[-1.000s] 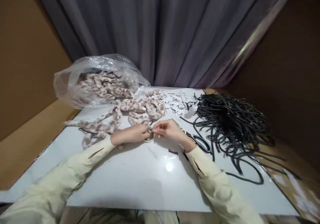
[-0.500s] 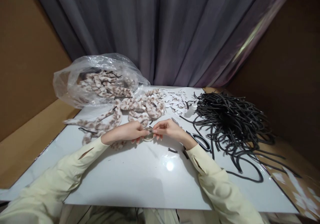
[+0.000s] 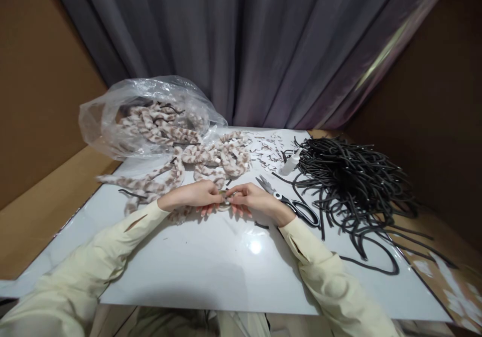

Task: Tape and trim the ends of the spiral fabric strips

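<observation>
While both hands are meeting above the middle of the desk (image 3: 211,271), the left hand (image 3: 205,195) and right hand (image 3: 252,200) are holding a small round ring (image 3: 224,207) between them, each grip pinching nearly closed at its edge. Spotted fluffy strips (image 3: 199,158) are lying just beyond the left hand, and scissors (image 3: 289,202) are resting beside the right wrist, near a pile of black cords (image 3: 346,176).

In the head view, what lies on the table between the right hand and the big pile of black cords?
Scissors and a few loose cord strands lie between the right hand and the pile.
</observation>
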Tool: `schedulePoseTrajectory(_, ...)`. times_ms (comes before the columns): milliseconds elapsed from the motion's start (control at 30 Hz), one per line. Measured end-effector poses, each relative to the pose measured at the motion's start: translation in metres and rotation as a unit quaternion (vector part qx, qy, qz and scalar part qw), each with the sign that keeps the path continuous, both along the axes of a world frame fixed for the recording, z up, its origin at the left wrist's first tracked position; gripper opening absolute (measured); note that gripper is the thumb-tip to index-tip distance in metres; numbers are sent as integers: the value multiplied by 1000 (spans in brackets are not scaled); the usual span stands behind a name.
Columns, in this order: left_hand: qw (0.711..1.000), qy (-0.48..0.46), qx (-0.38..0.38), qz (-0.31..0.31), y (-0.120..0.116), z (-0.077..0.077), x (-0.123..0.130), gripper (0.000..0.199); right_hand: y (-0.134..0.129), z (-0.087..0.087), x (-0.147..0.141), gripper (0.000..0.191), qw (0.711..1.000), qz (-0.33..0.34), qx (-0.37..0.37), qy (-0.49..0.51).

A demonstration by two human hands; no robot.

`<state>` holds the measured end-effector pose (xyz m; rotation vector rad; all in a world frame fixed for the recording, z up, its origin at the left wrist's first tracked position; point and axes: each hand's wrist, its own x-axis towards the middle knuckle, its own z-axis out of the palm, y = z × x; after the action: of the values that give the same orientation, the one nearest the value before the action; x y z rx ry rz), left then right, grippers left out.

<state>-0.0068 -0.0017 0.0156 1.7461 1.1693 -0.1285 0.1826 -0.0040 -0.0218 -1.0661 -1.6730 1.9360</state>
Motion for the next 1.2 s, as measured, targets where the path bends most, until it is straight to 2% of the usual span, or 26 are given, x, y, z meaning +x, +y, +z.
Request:
schedulePoseTrajectory(100,1000,-6,-1,-3,1,-1,-1,28,0,-3,-2,11,1000,16,11,-12)
schedulePoseTrajectory(200,1000,-12,-6,-11,1,-1,-2,21,-1,-5,-2,10,999,27,17,-5)
schedulePoseTrajectory(400,999,10,5,-35,2,-2,-2,30,-3,-5,-3,11,999,33,4,-1)
schedulePoseTrajectory(667,993,22,85,-74,2,1,1,28,-7,2,-7,13,999,19,29,-22)
schedulePoseTrajectory(833,994,17,82,-68,2,4,2,26,-6,7,-5,19,997,4,65,-36)
schedulePoseTrajectory(1067,994,-2,76,-76,-2,6,2,25,-7,4,-5,19,998,12,51,-17)
schedulePoseTrajectory(1200,993,11,68,-92,-6,5,2,25,-11,4,-9,18,996,11,86,-27)
